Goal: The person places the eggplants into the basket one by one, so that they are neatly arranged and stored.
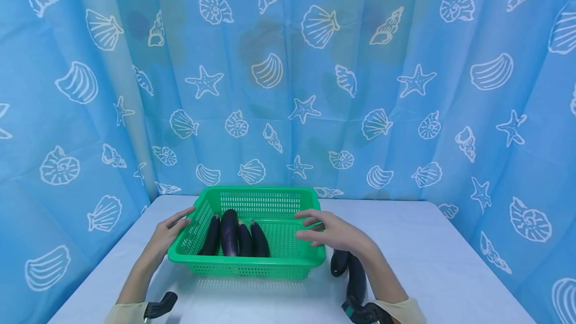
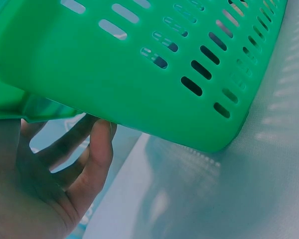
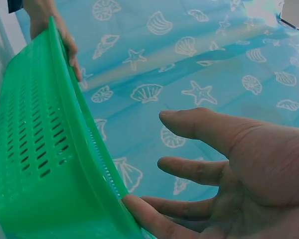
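A green plastic basket (image 1: 288,261) holds several dark purple eggplants (image 1: 228,234) lying side by side in its left half. At its left rim, my left hand (image 1: 159,240) touches the edge with extended fingers; the left wrist view shows its thumb (image 2: 100,144) against the green edge. My right hand (image 1: 335,231) is at the right rim, fingers apart and nothing held. In the right wrist view, a lower fingertip of that hand (image 3: 259,174) touches the rim (image 3: 82,134), while the thumb and another finger stand clear.
Two more eggplants (image 1: 357,279) lie on the white table (image 1: 432,254) to the right of the basket, partly under my right forearm. A blue curtain (image 1: 288,134) with white shell and starfish drawings hangs behind the table and along both sides.
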A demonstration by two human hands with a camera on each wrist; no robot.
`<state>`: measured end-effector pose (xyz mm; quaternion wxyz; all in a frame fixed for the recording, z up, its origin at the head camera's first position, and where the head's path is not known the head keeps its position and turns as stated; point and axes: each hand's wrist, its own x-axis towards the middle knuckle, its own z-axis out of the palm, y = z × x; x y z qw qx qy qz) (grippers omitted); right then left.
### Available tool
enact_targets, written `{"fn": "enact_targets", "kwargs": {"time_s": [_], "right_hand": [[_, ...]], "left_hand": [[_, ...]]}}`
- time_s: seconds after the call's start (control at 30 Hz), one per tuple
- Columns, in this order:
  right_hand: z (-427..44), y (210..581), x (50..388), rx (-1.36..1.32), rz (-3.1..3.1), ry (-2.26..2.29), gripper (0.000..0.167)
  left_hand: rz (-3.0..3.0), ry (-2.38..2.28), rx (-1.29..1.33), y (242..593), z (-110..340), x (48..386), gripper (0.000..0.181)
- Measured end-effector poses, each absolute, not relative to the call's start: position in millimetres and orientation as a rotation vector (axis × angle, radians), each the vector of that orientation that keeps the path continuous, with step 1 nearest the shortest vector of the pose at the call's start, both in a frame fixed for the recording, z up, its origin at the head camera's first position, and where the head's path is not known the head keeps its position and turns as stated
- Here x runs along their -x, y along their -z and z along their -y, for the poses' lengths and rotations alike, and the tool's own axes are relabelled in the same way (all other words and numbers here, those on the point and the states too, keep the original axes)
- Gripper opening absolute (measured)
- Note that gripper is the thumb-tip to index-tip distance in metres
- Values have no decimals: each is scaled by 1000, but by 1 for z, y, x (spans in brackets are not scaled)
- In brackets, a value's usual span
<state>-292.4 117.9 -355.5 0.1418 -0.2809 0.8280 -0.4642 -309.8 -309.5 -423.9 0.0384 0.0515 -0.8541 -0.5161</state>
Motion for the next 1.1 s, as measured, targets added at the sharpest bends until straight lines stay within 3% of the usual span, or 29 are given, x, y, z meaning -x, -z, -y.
{"fn": "enact_targets", "kwargs": {"time_s": [0.53,1.1], "right_hand": [[-149,355,296,702,-2484,1332,56],[-171,362,299,627,-2509,1196,67]], "left_hand": [[2643,1555,-178,422,309,309,56],[2657,1556,-172,421,309,308,58]]}}
